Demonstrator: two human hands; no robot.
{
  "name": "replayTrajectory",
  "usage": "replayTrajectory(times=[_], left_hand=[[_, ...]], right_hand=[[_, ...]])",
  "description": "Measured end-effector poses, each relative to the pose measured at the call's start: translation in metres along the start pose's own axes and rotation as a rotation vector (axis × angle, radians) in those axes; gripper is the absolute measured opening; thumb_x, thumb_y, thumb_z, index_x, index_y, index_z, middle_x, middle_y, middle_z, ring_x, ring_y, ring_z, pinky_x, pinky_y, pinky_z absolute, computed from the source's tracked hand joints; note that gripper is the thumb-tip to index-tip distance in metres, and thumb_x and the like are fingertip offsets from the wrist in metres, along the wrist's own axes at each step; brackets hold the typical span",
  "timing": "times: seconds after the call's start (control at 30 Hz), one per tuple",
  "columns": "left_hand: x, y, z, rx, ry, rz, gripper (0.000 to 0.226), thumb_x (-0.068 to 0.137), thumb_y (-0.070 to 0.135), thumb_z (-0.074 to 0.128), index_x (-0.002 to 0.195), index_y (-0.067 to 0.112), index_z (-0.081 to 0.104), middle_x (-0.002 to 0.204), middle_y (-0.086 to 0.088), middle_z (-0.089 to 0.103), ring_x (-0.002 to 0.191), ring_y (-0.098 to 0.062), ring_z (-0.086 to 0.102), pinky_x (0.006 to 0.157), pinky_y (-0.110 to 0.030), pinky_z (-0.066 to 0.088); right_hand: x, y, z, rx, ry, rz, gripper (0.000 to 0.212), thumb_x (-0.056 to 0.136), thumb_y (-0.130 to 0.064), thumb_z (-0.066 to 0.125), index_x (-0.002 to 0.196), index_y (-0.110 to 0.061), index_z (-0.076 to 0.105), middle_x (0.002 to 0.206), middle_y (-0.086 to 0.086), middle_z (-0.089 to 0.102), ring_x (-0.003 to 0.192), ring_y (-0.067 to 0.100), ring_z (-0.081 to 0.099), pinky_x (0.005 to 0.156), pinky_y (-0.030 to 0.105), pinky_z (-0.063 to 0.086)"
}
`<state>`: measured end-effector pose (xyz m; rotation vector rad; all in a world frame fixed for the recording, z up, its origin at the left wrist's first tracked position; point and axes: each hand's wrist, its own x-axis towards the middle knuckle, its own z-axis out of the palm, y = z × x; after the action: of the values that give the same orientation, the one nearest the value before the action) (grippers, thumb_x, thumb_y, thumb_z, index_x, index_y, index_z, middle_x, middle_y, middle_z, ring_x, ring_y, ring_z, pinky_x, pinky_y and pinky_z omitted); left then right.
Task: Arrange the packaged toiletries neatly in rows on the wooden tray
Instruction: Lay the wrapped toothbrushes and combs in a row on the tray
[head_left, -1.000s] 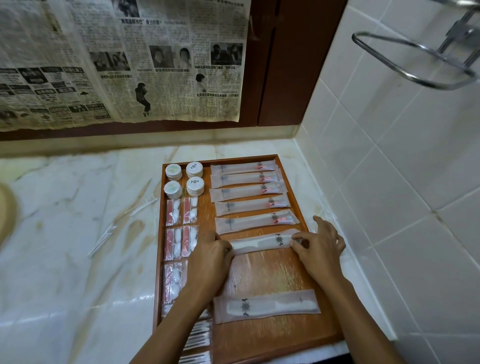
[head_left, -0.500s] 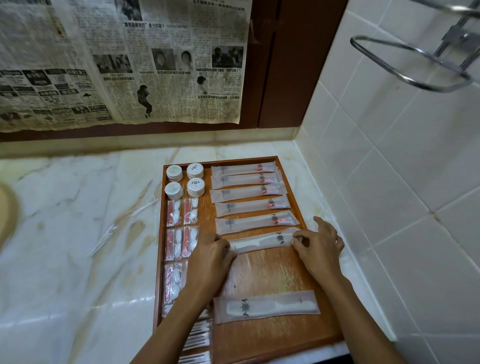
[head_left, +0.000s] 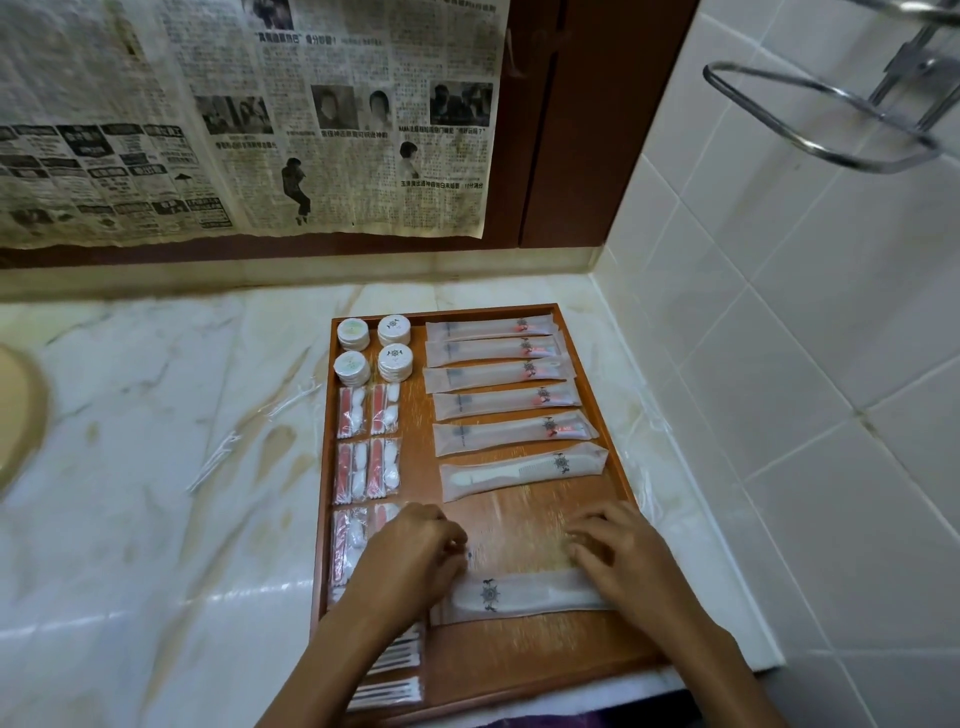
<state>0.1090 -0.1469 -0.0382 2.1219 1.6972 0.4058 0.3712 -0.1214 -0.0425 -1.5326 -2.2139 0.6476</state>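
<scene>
- Progress: the wooden tray (head_left: 613, 436), on the marble counter (head_left: 156, 519), was judged largely arranged. Beyond the hands, five long toothbrush sachets (head_left: 506, 400) and one packaged comb (head_left: 522, 470) lay in a column of near-parallel rows.
- To the far left of the hands stood four stacks of round white discs (head_left: 374, 349); nearer, small red-and-white packets (head_left: 368, 436) sat in pairs, and cotton-swab packets (head_left: 387, 691) lay beside the left forearm.
- Remaining: the second packaged comb (head_left: 511, 595), lying between the hands and well apart from the row above, was apparently the last piece to close up.
- Left hand (head_left: 415, 561): fingers curled at the comb's left end; whether it actually gripped could not be told through blur.
- Right hand (head_left: 623, 556): fingers bent down onto the comb's right end; grip likewise unclear.
- Materials: frosted, translucent film wrappers, flat and oblong, each printed with a dark emblem; glossy reddish wood with a raised rim; polished veined stone; a loose clear wrapper (head_left: 228, 447) lay on the counter, left of the tray.
</scene>
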Motion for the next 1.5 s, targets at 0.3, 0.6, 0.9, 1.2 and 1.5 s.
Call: replayTrajectory(times=[0.3, 0.6, 0.9, 1.2, 1.5], left_hand=[[-0.018, 0.013, 0.01, 0.268, -0.245, 0.017, 0.029, 0.085, 0.031, 0.055, 0.109, 0.018, 0.065, 0.105, -0.002, 0.058, 0.106, -0.022, 0.049, 0.083, -0.036, 0.048], [-0.005, 0.038, 0.003, 0.079, -0.209, 0.084, 0.008, 0.086, 0.027, 0.055, 0.082, 0.02, 0.056, 0.085, -0.004, 0.065, 0.087, -0.026, 0.057, 0.064, -0.033, 0.038], [0.007, 0.057, 0.01, -1.088, 0.013, -0.532, 0.016, 0.073, 0.009, 0.082, 0.084, 0.014, 0.072, 0.079, 0.0, 0.069, 0.07, -0.013, 0.064, 0.065, -0.028, 0.05], [-0.009, 0.047, 0.021, -1.635, 0.153, -0.734, 0.029, 0.074, 0.003, 0.077, 0.099, 0.004, 0.062, 0.085, -0.015, 0.073, 0.078, -0.029, 0.072, 0.062, -0.04, 0.06], [-0.026, 0.015, 0.001, -1.339, 0.221, -0.706, 0.015, 0.079, 0.015, 0.076, 0.087, 0.005, 0.069, 0.072, -0.019, 0.069, 0.051, -0.023, 0.06, 0.05, -0.039, 0.056]], right_hand=[[-0.027, 0.013, -0.004, -0.334, -0.221, 0.112, 0.035, 0.086, -0.044, 0.061, 0.119, -0.032, 0.062, 0.127, -0.006, 0.047, 0.117, 0.016, 0.041, 0.092, 0.03, 0.027], [-0.018, -0.01, -0.018, 0.267, -0.025, 0.222, 0.019, 0.085, -0.022, 0.07, 0.085, -0.038, 0.059, 0.095, -0.022, 0.058, 0.094, -0.003, 0.054, 0.078, 0.02, 0.042], [-0.006, -0.045, -0.021, 0.49, 0.297, 0.335, 0.031, 0.088, -0.023, 0.069, 0.115, -0.034, 0.056, 0.109, -0.018, 0.06, 0.096, -0.004, 0.059, 0.075, 0.01, 0.048], [-0.032, -0.043, 0.001, 0.792, -0.12, 0.393, 0.009, 0.088, 0.0, 0.065, 0.089, -0.008, 0.068, 0.068, 0.01, 0.065, 0.058, 0.018, 0.061, 0.057, 0.034, 0.05], [-0.016, 0.001, -0.035, 0.492, 0.073, 0.509, 0.023, 0.088, -0.006, 0.064, 0.088, -0.027, 0.073, 0.08, -0.002, 0.068, 0.072, 0.008, 0.064, 0.058, 0.023, 0.05]])
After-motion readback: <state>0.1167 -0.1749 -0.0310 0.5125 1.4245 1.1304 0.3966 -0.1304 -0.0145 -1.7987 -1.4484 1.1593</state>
